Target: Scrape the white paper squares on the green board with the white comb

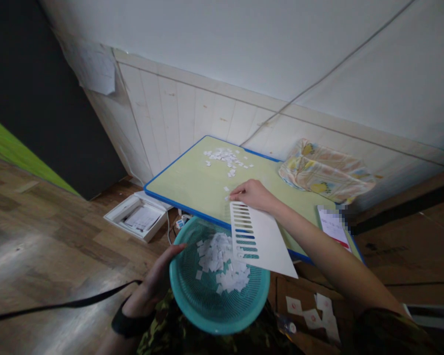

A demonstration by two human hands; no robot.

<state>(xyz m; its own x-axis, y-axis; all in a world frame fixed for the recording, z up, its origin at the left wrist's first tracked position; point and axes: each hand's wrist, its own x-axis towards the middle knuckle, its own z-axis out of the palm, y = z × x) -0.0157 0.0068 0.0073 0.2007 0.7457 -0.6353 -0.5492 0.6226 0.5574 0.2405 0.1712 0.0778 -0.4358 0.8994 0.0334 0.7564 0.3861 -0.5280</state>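
Note:
My left hand (156,282) grips the rim of a teal mesh basket (192,305) held below the table's front edge; several small white paper pieces (222,264) lie inside it. My right hand (252,194) rests on the pale green table (192,182), fingers curled on the top of a white sheet with cut-out slots (261,239) that hangs over the table edge above the basket. A few paper pieces lie at my fingertips. A heap of white paper pieces (225,159) sits at the far side of the table.
A folded patterned cloth (325,172) lies at the table's back right, a printed paper (333,228) near its right edge. An open white box (136,216) sits on the wooden floor to the left. Cardboard with white slips (314,310) lies at lower right. A black strap (59,303) crosses lower left.

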